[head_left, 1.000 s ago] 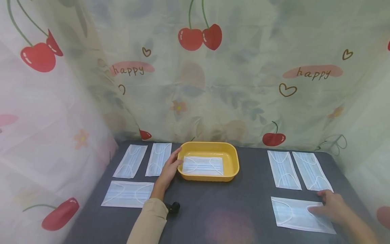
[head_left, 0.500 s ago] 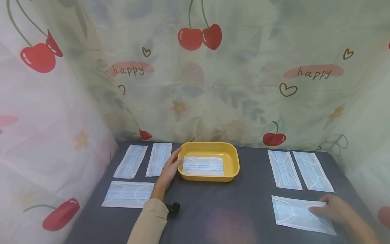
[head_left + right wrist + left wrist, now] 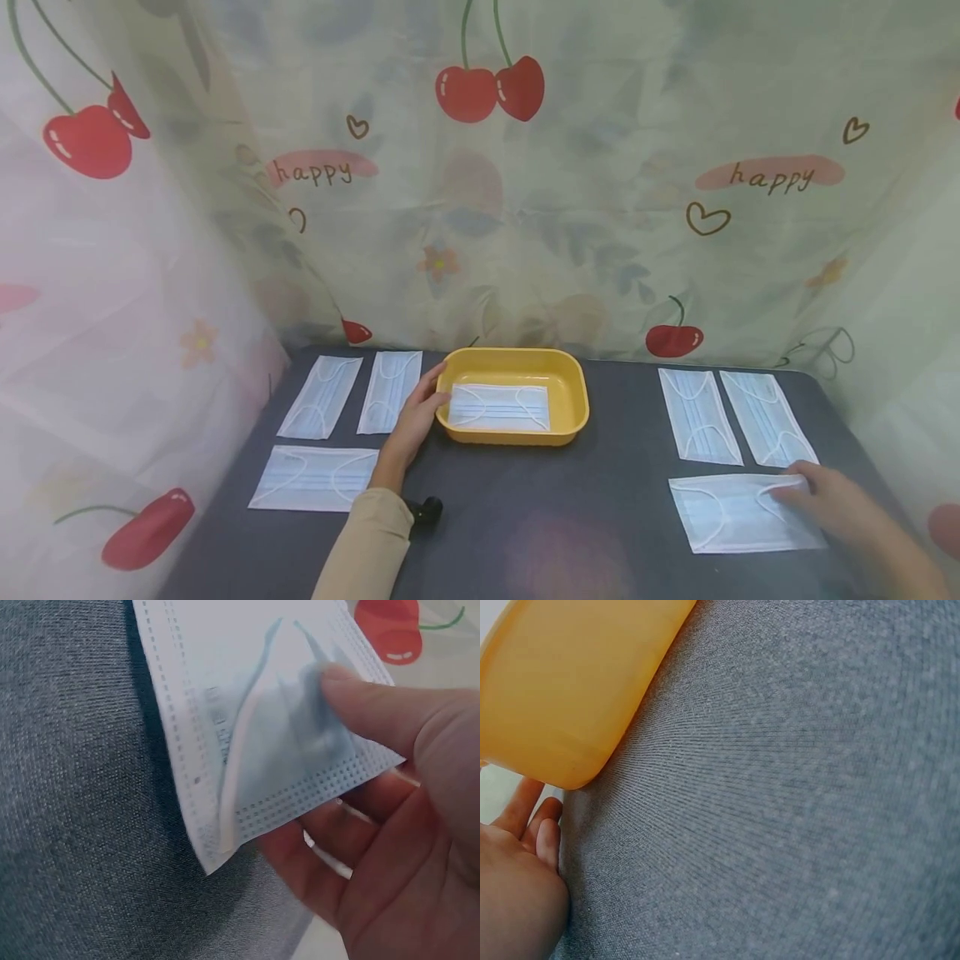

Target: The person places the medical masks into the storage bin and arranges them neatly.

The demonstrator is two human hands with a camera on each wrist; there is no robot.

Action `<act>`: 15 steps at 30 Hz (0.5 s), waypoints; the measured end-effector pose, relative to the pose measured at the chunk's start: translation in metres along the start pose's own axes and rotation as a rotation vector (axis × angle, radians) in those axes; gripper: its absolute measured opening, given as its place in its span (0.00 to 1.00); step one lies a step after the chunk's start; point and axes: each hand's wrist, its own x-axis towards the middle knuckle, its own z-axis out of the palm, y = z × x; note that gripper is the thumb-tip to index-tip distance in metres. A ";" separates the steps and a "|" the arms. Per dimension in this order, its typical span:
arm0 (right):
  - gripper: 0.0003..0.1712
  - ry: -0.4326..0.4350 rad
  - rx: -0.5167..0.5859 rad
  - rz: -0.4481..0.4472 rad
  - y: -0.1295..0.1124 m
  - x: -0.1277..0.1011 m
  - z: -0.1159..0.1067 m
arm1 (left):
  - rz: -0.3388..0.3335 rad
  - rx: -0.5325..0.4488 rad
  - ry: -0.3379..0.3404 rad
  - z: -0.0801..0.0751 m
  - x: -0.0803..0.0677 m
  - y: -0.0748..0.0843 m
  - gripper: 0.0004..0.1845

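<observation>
In the right wrist view, my right hand (image 3: pixel 405 795) pinches a light-blue face mask (image 3: pixel 247 720) by one end, thumb on top and fingers underneath. That mask is lifted at the gripped end, and its white ear loop faces up. My left hand (image 3: pixel 408 421) rests against the left end of a yellow plastic tray (image 3: pixel 579 400), fingers spread along its rim. From the left wrist, the fingers (image 3: pixel 525 810) lie fairly straight beside the tray's wall (image 3: pixel 570 690); the thumb is hidden there. Another face mask (image 3: pixel 498 408) lies flat inside the tray.
Two upright masks, an inner one (image 3: pixel 699 417) and an outer one (image 3: pixel 771 421), lie at the back right of the dark table (image 3: pixel 525 508). On the left are three more: (image 3: pixel 321 397) the outer mask, the inner mask (image 3: pixel 392 392) and a crosswise mask (image 3: pixel 315 477). A printed curtain (image 3: pixel 570 208) encloses the table.
My right hand has taken hold of the front right mask and raised it, turning it slightly level. The left hand and the tray have stayed in place.
</observation>
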 end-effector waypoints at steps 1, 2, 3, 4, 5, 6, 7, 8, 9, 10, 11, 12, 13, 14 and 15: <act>0.14 0.008 0.004 -0.009 -0.001 0.000 -0.001 | 0.002 0.000 -0.002 0.000 0.000 0.000 0.29; 0.14 0.014 0.007 -0.019 -0.002 0.001 0.000 | 0.003 -0.002 -0.002 -0.001 -0.001 0.001 0.29; 0.13 0.015 0.020 -0.024 -0.003 0.001 -0.001 | 0.006 0.002 -0.003 -0.001 -0.001 0.001 0.29; 0.12 0.012 0.026 -0.027 -0.003 0.002 -0.001 | 0.008 0.004 -0.004 -0.001 0.000 0.001 0.29; 0.11 0.013 0.031 -0.035 -0.004 0.002 -0.001 | 0.009 0.004 -0.003 -0.001 0.000 0.001 0.29; 0.11 0.012 0.037 -0.040 -0.005 0.002 -0.001 | 0.008 0.006 -0.003 -0.001 0.000 0.001 0.29; 0.11 0.009 0.043 -0.041 -0.006 0.002 -0.002 | 0.007 0.007 -0.003 -0.001 0.000 0.001 0.29; 0.11 0.008 0.048 -0.042 -0.006 0.003 -0.001 | 0.006 0.009 -0.003 0.000 0.001 0.001 0.29; 0.12 0.009 0.056 -0.043 -0.006 0.003 -0.002 | 0.006 0.008 -0.001 0.000 0.001 0.001 0.29; 0.13 0.016 0.059 -0.046 -0.007 0.003 -0.001 | 0.004 0.006 -0.001 0.000 0.001 0.002 0.29; 0.13 0.023 0.067 -0.050 -0.007 0.003 -0.001 | 0.003 0.005 0.000 0.000 0.001 0.002 0.29; 0.13 0.032 0.076 -0.056 -0.007 0.002 0.000 | 0.002 0.004 -0.002 0.000 0.001 0.001 0.30; 0.13 0.044 0.087 -0.064 -0.007 0.002 0.000 | 0.002 0.002 -0.002 0.001 0.001 0.001 0.30; 0.13 0.051 0.099 -0.072 -0.007 0.002 0.001 | 0.002 0.001 -0.003 0.000 0.001 0.001 0.30; 0.13 0.057 0.109 -0.077 -0.007 0.002 0.001 | 0.000 0.000 -0.005 0.000 0.001 0.001 0.30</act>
